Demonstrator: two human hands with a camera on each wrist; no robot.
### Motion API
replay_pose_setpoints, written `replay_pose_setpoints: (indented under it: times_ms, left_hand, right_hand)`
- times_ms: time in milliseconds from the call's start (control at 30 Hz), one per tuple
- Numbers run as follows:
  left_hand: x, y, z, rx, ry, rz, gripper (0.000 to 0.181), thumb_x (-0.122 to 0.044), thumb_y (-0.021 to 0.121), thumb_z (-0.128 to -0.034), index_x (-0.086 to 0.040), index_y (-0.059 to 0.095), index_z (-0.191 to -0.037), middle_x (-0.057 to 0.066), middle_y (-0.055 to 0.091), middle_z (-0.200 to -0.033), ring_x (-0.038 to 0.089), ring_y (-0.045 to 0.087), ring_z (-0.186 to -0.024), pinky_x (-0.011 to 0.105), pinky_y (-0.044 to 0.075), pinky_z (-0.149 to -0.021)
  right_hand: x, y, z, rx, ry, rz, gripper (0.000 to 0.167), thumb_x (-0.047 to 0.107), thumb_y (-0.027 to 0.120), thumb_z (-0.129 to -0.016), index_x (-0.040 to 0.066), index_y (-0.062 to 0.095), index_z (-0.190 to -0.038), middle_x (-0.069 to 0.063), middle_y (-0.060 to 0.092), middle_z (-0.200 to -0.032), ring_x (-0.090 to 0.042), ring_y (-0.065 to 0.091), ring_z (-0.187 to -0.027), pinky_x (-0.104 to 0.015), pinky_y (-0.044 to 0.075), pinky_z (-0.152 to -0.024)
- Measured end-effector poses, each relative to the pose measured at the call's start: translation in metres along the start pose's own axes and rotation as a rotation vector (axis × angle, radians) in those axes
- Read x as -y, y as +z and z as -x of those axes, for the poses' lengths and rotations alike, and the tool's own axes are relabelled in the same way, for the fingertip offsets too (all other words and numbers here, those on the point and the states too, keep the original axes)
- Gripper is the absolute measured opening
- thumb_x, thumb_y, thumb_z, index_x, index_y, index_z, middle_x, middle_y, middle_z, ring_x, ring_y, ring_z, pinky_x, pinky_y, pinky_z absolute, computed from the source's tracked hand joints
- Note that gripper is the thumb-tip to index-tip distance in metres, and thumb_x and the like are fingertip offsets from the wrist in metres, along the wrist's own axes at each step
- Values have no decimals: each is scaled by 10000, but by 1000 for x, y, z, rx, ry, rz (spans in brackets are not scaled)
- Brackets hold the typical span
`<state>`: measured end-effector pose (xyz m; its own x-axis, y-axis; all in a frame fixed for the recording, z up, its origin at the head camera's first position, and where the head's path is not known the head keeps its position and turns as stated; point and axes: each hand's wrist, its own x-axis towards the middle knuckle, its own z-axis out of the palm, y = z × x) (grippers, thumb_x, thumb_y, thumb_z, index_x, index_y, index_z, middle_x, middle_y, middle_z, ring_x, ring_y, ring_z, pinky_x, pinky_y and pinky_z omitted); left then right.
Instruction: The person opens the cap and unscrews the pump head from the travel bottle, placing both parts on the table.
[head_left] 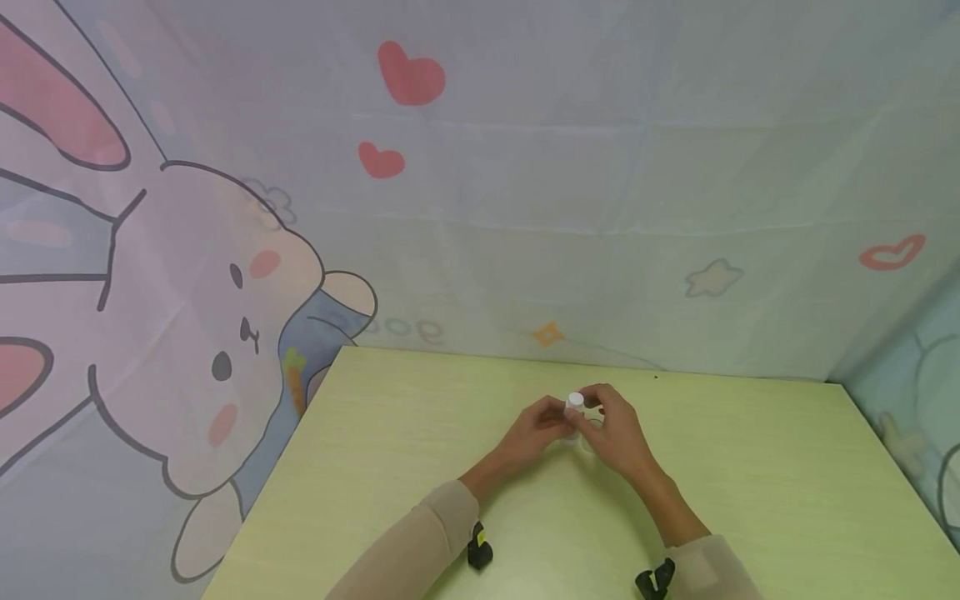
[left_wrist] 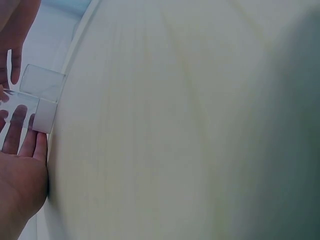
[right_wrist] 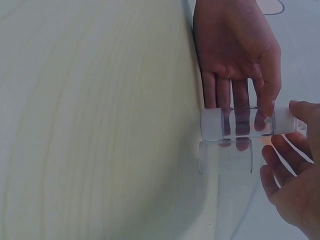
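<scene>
A small clear bottle (right_wrist: 212,125) with a white base stands upright on the table between my two hands. At its upper end is a white cap (head_left: 575,400). My left hand (head_left: 536,429) holds the bottle's clear body, its thumb on one side and its fingers on the other. At the cap, my right hand (head_left: 618,432) pinches with thumb and forefinger; the other fingers are bent below. Right beside the bottle, a short clear cylinder (right_wrist: 227,157) stands on the table, under the right hand. The left wrist view also shows this clear cylinder (left_wrist: 44,82).
The pale yellow-green table (head_left: 390,417) extends around both hands. Behind it hangs a printed cloth (head_left: 525,208) with a rabbit and hearts. Black clips (head_left: 480,547) sit at both sleeves.
</scene>
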<state>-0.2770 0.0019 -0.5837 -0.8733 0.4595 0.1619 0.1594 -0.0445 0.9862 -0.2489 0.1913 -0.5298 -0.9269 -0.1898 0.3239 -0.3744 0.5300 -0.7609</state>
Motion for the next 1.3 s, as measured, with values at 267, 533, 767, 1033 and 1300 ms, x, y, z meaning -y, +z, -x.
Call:
replay_pose_setpoints:
  times_ms: [267, 533, 767, 1033, 1300]
  left_hand:
    - [0, 0, -1, -1, 4, 12, 249, 10, 633, -1044, 35, 604, -1290, 179, 683, -1296, 243, 679, -1231, 335, 555, -1045]
    - [0, 0, -1, -4, -9, 18, 245, -13, 638, -1049, 13, 608, -1290, 162, 690, -1300, 240, 677, -1238, 331, 553, -1046]
    - [1, 1, -1, -6, -2, 12, 242, -13, 642, -1045, 16, 610, -1284, 163, 691, -1299, 235, 681, -1236, 330, 555, -1045]
    - [1, 1, -1, -7, 1, -2, 245, -21, 654, -1044, 8, 614, -1283, 154, 690, -1290, 209, 685, -1221, 320, 558, -1038]
    - [2, 1, -1, -1, 14, 2, 250, -21, 651, -1046, 17, 610, -1289, 172, 682, -1297, 223, 683, -1221, 329, 561, -1037]
  right_hand:
    - [0, 0, 0, 7, 14, 4, 312, 243, 752, -1021, 23, 637, -1209, -128, 674, -1183, -336, 624, -1121, -578, 543, -981]
    - [0, -1, -1, 20, 0, -11, 297, 220, 744, -1026, 16, 642, -1216, -133, 677, -1198, -340, 626, -1137, -585, 538, -988]
    - [0, -2, -1, 33, -3, -23, 296, 207, 732, -1033, 4, 644, -1229, -141, 682, -1197, -349, 631, -1139, -595, 525, -1013]
    - [0, -4, 0, 37, -20, -18, 291, 180, 719, -1039, -11, 646, -1247, -148, 684, -1195, -362, 632, -1136, -575, 533, -1002]
    - [-1, -3, 0, 34, -36, -12, 271, 147, 720, -1034, -14, 664, -1246, -148, 695, -1175, -383, 637, -1129, -601, 536, -983]
